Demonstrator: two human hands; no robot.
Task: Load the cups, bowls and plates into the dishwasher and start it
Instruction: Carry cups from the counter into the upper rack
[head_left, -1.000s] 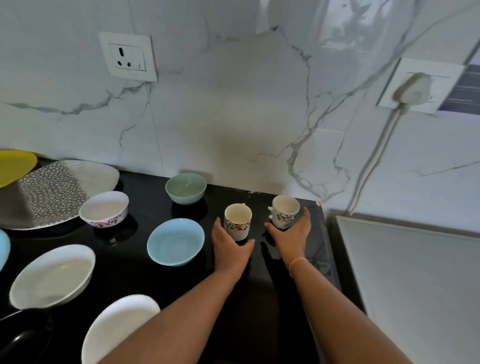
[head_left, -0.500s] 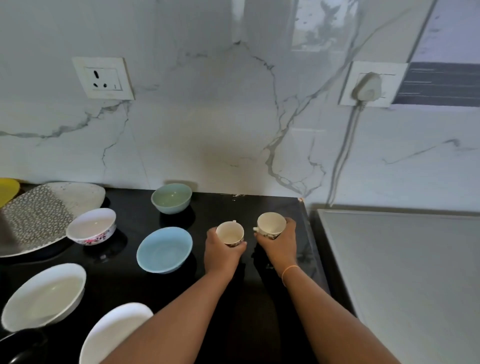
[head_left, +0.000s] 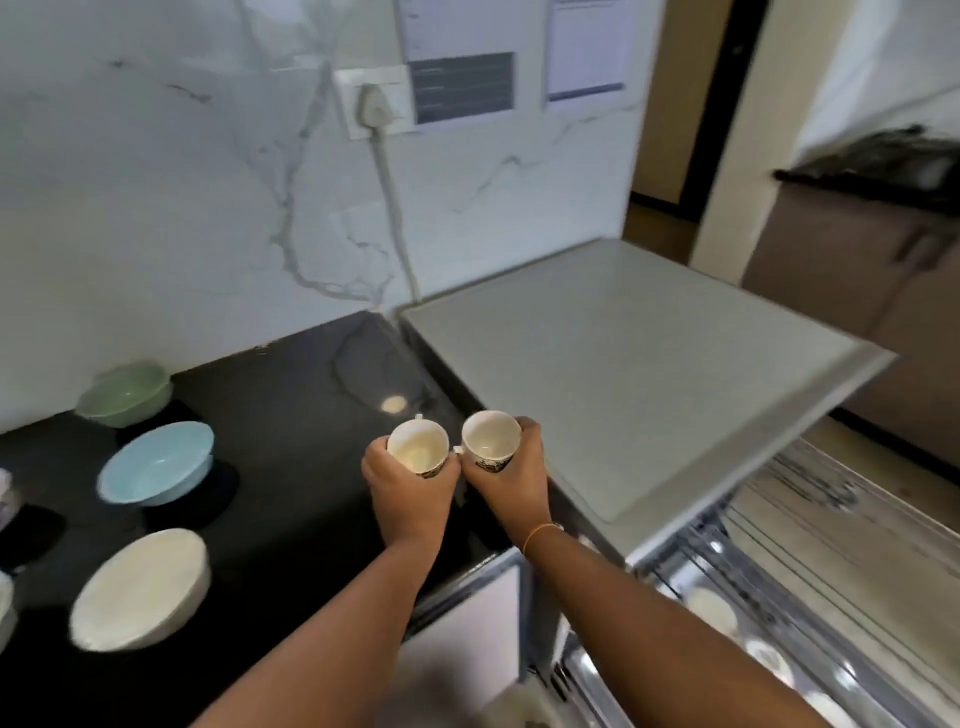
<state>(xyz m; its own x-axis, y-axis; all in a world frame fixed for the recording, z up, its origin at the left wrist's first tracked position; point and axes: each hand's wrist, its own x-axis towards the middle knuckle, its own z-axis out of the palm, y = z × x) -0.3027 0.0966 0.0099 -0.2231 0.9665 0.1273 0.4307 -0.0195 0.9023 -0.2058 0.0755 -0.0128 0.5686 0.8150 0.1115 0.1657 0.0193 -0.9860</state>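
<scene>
My left hand (head_left: 410, 493) grips a small patterned cup (head_left: 418, 448) and my right hand (head_left: 511, 480) grips a matching second cup (head_left: 489, 440). Both cups are lifted side by side above the right edge of the black counter (head_left: 291, 405), mouths up and empty. Right of the counter stands the grey dishwasher (head_left: 639, 374), and its pulled-out wire rack (head_left: 779, 613) shows at the lower right with a few pale dishes in it. A green bowl (head_left: 124, 392), a blue bowl (head_left: 156, 462) and a white bowl (head_left: 140, 590) stay on the counter to the left.
A marble wall rises behind the counter, with a plugged socket (head_left: 374, 104) and its cable running down to the dishwasher. A white cabinet door (head_left: 467, 623) sits below the counter edge. A doorway and another dark counter (head_left: 872, 176) lie at the far right.
Both hands have lifted the two cups off the counter and carried them right toward the dishwasher. My view has swung right, bringing the open rack into sight.
</scene>
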